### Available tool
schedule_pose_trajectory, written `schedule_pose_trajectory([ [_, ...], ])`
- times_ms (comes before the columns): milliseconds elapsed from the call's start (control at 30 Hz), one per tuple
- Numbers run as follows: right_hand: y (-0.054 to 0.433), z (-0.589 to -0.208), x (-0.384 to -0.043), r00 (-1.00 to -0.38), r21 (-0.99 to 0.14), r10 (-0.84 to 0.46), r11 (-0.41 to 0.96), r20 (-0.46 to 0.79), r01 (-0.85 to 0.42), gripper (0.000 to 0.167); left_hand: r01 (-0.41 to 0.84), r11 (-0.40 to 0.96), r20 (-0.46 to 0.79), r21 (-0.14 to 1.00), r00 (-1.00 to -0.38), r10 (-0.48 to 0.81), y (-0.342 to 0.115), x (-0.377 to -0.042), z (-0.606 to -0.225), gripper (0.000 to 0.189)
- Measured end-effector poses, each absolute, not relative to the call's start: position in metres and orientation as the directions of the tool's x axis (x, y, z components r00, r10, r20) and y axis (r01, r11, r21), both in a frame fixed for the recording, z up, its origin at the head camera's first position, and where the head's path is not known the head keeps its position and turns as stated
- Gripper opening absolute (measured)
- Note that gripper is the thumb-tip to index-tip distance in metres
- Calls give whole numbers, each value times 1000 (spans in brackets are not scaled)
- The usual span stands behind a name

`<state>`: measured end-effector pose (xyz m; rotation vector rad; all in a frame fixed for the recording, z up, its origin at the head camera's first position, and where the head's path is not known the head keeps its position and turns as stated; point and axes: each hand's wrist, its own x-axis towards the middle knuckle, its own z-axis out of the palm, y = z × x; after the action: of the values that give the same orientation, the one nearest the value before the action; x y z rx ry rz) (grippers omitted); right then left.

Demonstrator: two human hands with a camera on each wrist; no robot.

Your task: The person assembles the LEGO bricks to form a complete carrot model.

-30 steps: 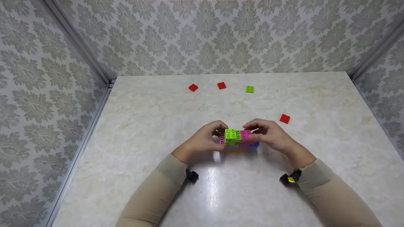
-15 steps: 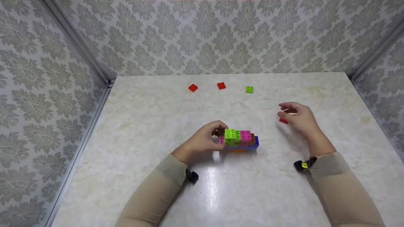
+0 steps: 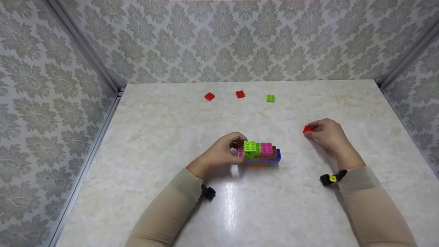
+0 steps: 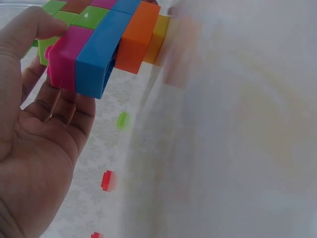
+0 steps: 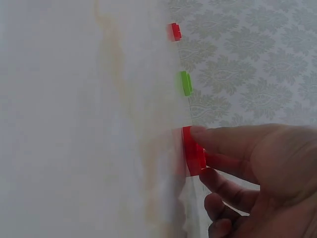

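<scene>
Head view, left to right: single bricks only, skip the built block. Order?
Red square plastic brick turned corner-on → second red square plastic brick → lime-green four-stud plastic brick → third red square plastic brick, pinched by the right hand.

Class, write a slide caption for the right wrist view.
A right hand pinches a red brick while a green brick and another red brick lie on the pale table.

Between block stack (image 3: 263,154) and right hand (image 3: 328,134) there's room; wall (image 3: 240,44) bars the back.
</scene>
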<state>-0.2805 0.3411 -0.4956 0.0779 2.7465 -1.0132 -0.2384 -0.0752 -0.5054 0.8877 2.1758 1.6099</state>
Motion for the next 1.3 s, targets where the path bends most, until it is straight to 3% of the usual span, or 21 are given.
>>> schedule_pose_trajectory([
  [300,334,-492,-279,-978,-640,-37,761,-206,107,59,281,188,105,941,-772,628,-76,-238,-506,38],
  [867,282,-450,-242,-965,-751,-260,636,7,-177,35,289,176,120,941,-770,626,-75,-238,-506,39],
  [1300,254,-444,-217,-890,-802,-447,497,90,-331,26,286,176,117,942,-769,628,-75,-239,-508,40],
])
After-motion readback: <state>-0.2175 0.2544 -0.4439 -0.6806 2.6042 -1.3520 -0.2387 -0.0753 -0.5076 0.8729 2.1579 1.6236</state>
